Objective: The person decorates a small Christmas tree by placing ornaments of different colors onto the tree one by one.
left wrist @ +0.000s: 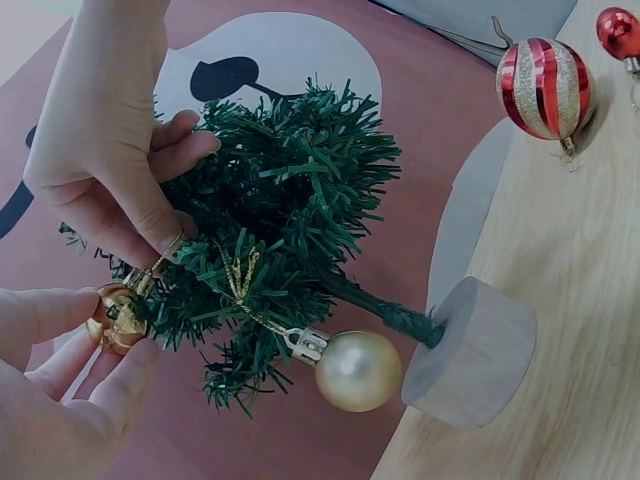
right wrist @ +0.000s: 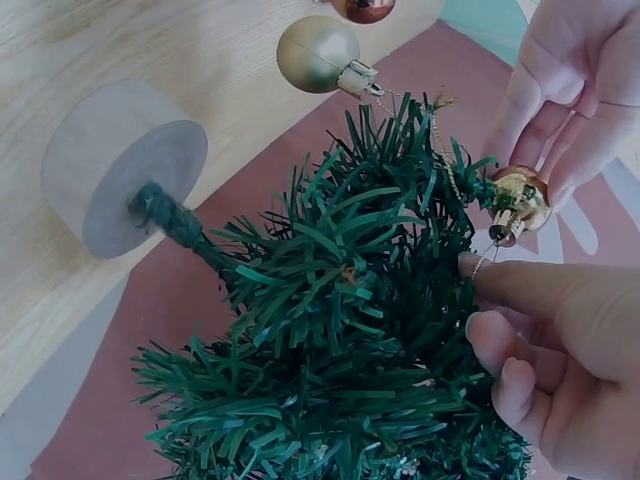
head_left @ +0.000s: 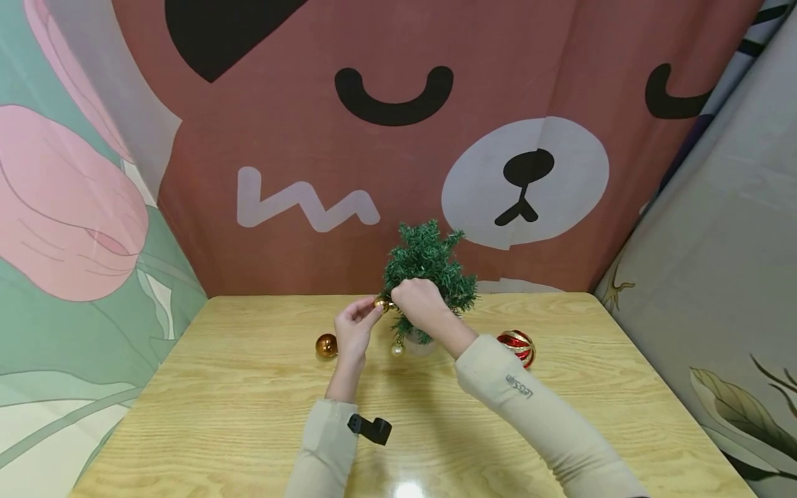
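Observation:
A small green artificial Christmas tree (head_left: pixel 429 266) on a round pale base (left wrist: pixel 475 355) stands toward the back of the table. My left hand (head_left: pixel 353 330) holds a shiny gold bauble (left wrist: pixel 122 318) by its sides, at the left of the branches. Just above the bauble's cap, my right hand (head_left: pixel 423 304) pinches the thin gold string (left wrist: pixel 165 255) against the foliage; its fingertips are partly hidden by the needles in the right wrist view. From a low branch hangs a pale gold bauble (right wrist: pixel 318 55) on its own gold string, close to the base.
On the table (head_left: pixel 261 415), a copper-brown bauble (head_left: pixel 326 346) lies left of my left hand. A red bauble with gold stripes (head_left: pixel 517 347) lies right of the tree, and a small red bauble (left wrist: pixel 622 32) beside it. A patterned curtain (head_left: pixel 299 263) hangs behind.

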`<control>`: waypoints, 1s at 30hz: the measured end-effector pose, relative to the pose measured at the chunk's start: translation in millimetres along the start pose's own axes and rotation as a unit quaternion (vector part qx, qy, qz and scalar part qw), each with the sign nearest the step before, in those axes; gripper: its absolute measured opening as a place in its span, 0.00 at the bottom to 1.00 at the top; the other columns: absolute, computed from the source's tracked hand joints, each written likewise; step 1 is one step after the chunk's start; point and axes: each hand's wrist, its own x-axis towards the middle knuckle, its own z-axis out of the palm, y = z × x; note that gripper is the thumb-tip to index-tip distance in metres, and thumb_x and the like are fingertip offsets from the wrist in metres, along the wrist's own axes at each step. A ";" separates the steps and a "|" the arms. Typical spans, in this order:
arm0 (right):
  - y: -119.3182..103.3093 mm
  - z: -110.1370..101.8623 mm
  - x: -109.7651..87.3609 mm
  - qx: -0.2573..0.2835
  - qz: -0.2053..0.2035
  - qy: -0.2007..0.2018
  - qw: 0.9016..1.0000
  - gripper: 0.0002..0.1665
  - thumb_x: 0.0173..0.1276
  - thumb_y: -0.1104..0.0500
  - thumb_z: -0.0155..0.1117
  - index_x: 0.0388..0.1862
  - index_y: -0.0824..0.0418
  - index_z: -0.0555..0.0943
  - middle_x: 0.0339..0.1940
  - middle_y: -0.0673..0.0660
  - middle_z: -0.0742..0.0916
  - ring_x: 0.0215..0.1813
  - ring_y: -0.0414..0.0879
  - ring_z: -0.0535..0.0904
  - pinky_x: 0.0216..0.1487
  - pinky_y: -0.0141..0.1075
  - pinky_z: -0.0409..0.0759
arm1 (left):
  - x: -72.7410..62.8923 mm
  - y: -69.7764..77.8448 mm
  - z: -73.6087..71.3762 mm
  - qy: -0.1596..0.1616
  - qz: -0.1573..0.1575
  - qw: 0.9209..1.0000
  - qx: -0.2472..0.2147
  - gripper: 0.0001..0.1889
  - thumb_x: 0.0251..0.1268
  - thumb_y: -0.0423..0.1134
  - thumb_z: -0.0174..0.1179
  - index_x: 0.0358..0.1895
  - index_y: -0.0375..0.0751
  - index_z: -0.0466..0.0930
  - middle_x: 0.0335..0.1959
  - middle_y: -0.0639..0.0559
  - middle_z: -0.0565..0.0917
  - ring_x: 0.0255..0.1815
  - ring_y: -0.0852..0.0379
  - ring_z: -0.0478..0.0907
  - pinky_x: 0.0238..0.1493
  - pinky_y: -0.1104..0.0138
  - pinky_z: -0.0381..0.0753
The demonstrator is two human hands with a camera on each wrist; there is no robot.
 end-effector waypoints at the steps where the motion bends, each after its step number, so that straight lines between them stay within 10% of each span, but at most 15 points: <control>1: -0.2 0.4 0.3 0.001 0.002 0.000 1.000 0.06 0.60 0.65 0.61 0.24 0.58 0.81 0.20 0.52 0.80 0.23 0.43 0.75 0.22 0.32 0.75 | -0.2 -0.4 -0.2 0.000 0.000 1.000 -0.001 0.13 0.50 0.23 0.61 0.41 0.20 0.76 0.33 0.40 0.80 0.30 0.62 0.74 0.33 0.74 0.76; 9: -2.3 4.6 3.4 -0.007 0.002 0.021 1.000 0.07 0.58 0.65 0.62 0.23 0.56 0.82 0.20 0.52 0.81 0.21 0.43 0.75 0.21 0.34 0.75 | -3.6 -3.6 -1.5 -0.005 0.053 0.998 -0.022 0.09 0.49 0.28 0.65 0.35 0.27 0.80 0.29 0.45 0.80 0.29 0.61 0.74 0.32 0.74 0.76; 19: -4.0 8.4 4.8 -0.027 -0.005 0.022 0.999 0.07 0.58 0.63 0.63 0.22 0.54 0.82 0.22 0.50 0.82 0.21 0.42 0.75 0.21 0.33 0.76 | -1.3 -3.6 0.1 0.012 -0.026 1.000 -0.010 0.14 0.51 0.23 0.61 0.42 0.20 0.75 0.34 0.40 0.79 0.30 0.62 0.74 0.35 0.74 0.77; 30: -5.2 12.7 4.7 -0.012 0.020 0.031 0.999 0.10 0.59 0.65 0.62 0.19 0.56 0.78 0.17 0.51 0.78 0.18 0.41 0.72 0.17 0.32 0.72 | -3.0 -10.0 -2.4 0.017 -0.030 0.998 -0.056 0.17 0.55 0.20 0.55 0.50 0.20 0.69 0.41 0.36 0.74 0.34 0.58 0.76 0.38 0.69 0.78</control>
